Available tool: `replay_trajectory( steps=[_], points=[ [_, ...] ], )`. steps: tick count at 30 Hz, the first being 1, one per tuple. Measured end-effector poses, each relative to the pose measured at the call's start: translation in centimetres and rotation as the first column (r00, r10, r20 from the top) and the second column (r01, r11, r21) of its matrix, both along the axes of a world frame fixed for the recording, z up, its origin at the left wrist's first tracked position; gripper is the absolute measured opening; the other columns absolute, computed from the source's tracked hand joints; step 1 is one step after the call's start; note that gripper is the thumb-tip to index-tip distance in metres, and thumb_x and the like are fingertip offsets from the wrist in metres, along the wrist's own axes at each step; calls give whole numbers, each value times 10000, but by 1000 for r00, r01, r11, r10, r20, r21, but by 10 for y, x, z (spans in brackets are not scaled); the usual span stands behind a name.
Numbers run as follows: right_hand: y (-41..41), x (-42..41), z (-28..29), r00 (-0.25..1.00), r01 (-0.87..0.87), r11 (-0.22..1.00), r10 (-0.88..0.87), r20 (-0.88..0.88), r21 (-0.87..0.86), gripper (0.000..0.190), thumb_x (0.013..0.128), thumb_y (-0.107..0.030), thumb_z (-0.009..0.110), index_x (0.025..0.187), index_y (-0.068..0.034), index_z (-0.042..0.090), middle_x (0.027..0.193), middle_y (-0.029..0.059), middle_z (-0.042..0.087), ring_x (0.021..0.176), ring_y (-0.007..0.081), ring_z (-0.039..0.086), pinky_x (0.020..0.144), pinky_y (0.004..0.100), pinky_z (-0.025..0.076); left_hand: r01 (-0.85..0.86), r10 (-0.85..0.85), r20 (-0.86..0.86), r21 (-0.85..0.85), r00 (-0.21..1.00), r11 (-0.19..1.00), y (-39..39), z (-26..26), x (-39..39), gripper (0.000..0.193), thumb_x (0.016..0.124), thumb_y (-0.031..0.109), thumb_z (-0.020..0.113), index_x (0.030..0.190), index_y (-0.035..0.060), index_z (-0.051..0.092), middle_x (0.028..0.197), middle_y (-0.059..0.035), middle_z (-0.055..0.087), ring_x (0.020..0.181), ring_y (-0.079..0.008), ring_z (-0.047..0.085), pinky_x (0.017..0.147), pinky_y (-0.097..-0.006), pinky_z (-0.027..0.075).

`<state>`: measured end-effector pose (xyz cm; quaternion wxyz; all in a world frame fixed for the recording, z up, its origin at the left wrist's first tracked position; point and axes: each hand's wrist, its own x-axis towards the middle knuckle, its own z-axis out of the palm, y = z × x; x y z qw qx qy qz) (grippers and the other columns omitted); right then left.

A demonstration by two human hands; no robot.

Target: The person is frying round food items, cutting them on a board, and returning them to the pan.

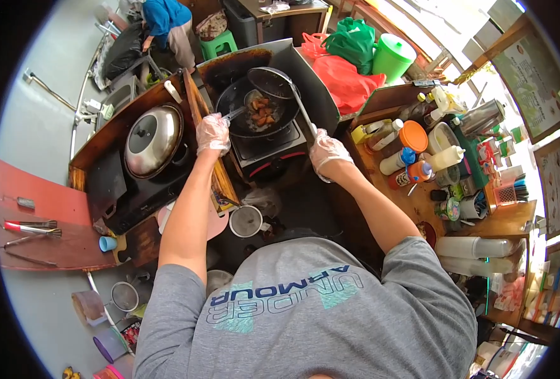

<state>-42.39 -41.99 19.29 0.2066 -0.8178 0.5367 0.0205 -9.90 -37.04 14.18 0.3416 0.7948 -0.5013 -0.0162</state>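
Note:
My left hand (212, 134), in a clear plastic glove, grips the handle of a metal ladle (237, 112). The ladle's bowl reaches into a dark wok (226, 100), beside browned food pieces (262, 113) in what looks like oil. In my right hand (329, 154), also gloved, is the long handle of a mesh skimmer (271, 83). Its round head is tilted over the wok's far right part. The wok sits on a gas stove (270, 154), inside a metal splash guard (315, 78).
Left of a wooden divider (219, 173), a lidded pan (153, 141) stands on another stove. Sauce bottles (410, 174) and containers crowd the right counter (372, 166). Red bags (348, 85) and a green canister (394, 57) lie beyond the guard. A person (168, 23) bends at far left.

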Motion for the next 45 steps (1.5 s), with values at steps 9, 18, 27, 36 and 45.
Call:
replay_trajectory(
  steps=[9, 18, 27, 36, 45],
  points=[
    [-24, 7, -23, 999, -38, 999, 38, 20, 10, 374, 939, -128, 497, 1233, 101, 474, 1106, 319, 655, 1059, 431, 656, 904, 483, 524, 10, 3, 178, -73, 984, 997, 51, 57, -5, 248, 886, 125, 573, 1050, -15, 696, 917, -219, 703, 877, -382, 683, 797, -431, 547],
    [-7, 4, 5, 996, -75, 990, 68, 61, 117, 346, 934, -154, 502, 1186, 80, 541, 1119, 290, 663, 1062, 417, 657, 898, 468, 533, -246, 180, -591, -33, 786, 969, 50, 17, -2, 224, 865, 161, 702, 996, -18, 724, 837, -129, 731, 736, -219, 690, 742, -362, 556],
    [-8, -3, 16, 997, -47, 994, 41, 71, 96, 340, 926, -157, 516, 1178, 68, 549, 1123, 280, 664, 1069, 411, 653, 903, 467, 530, -53, 54, -1, -241, 999, 969, 49, 43, -9, 231, 879, 96, 586, 1025, -36, 707, 950, -230, 712, 883, -350, 707, 803, -395, 554],
    [-10, 3, -7, 999, -12, 1000, 11, 35, 28, 379, 954, -131, 448, 1276, 63, 494, 1147, 294, 651, 1088, 419, 647, 924, 477, 522, -10, 19, 37, -240, 999, 971, 42, 19, 0, 253, 888, 118, 576, 1044, -28, 710, 983, -228, 714, 932, -374, 694, 856, -415, 546],
    [-15, 10, -5, 998, -43, 995, 39, 47, 93, 370, 947, -122, 454, 1250, 85, 502, 1161, 294, 647, 1097, 412, 646, 925, 469, 525, -122, 121, -15, -160, 993, 980, 48, 22, 15, 250, 835, 187, 656, 951, -25, 723, 888, -222, 716, 829, -368, 697, 789, -426, 537]
  ],
)
